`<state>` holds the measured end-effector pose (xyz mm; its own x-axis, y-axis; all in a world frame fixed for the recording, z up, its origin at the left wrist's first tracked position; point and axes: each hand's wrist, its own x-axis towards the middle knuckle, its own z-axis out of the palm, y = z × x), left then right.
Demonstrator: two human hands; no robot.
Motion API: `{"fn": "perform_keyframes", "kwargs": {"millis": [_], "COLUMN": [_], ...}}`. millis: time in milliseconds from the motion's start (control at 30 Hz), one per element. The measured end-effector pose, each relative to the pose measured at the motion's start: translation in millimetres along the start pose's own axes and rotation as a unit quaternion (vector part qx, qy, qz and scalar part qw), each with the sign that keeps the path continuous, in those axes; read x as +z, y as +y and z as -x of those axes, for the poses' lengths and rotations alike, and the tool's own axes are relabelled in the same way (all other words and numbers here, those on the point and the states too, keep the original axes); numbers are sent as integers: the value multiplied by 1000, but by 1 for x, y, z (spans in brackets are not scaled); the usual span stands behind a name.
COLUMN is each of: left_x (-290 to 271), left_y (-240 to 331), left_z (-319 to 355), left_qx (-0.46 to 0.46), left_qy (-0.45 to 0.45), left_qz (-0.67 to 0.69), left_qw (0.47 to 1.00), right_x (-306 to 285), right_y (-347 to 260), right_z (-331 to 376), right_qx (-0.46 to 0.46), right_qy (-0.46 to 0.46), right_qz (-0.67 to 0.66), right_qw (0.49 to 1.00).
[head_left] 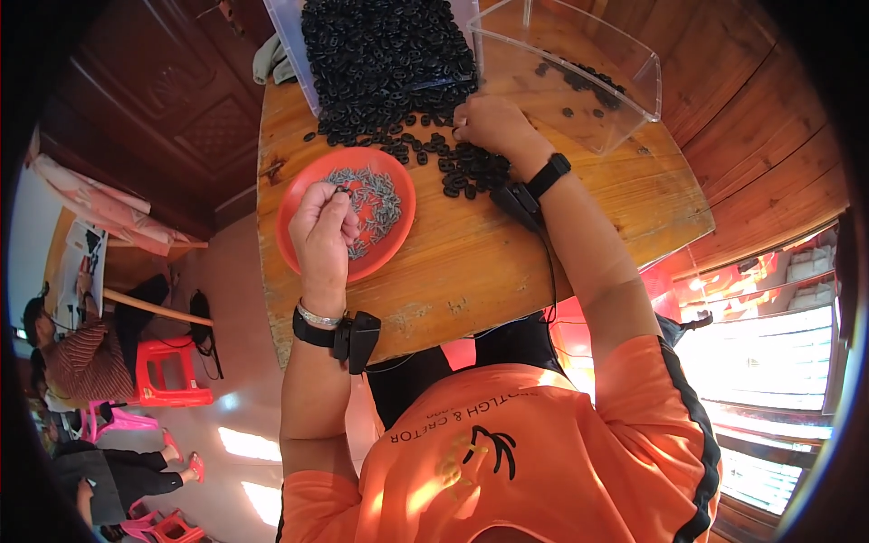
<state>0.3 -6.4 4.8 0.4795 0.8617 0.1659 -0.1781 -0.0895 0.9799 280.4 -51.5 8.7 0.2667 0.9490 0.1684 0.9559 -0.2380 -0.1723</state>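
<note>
My left hand [324,228] is over a round orange-red dish [407,201], fingers pinched on a small black piece [342,190]. Many small grey screws [376,201] lie in that dish. On the table, my right hand [496,127] is at the far edge of a loose heap of small black oval pieces with holes [471,170]. Its fingers are closed and point left, and whatever they hold is hidden. Beyond the dish, a clear plastic bin [310,80] spills more of the same black pieces [385,63] onto the wood.
A clear plastic box [659,81] with a few black pieces stands on the right of the wooden table [434,308]. A black cable [552,271] runs down from my right wrist device. Other people [86,357] and red stools [172,371] are off to the left.
</note>
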Motion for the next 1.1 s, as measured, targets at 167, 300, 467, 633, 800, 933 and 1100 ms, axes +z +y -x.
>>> {"fn": "perform_keyframes", "kwargs": {"millis": [167,300,467,633,800,933,1100], "left_x": [2,2,0,3,6,4,-9], "left_y": [1,1,1,5,7,5,-2], "left_z": [0,0,1,5,7,3,-3], "left_qx": [-2,-5,2,-8,-3,1,-15], "left_qy": [-5,-11,-15,-31,-82,-92,-102], "left_qz": [2,6,3,22,64,132,207], "left_qw": [1000,1000,1000,999,995,987,973], "right_x": [5,12,18,10,3,11,22], "right_y": [3,0,0,-33,-91,-110,-109], "right_z": [-5,-6,-6,-5,22,34,31], "right_qx": [2,-9,-52,-59,-81,-84,-61], "right_qy": [-16,19,96,-34,-82,-66,-74], "right_qz": [1,-9,-74,-564,-697,-737,-721], "right_qw": [1000,1000,991,823,708,668,686]}}
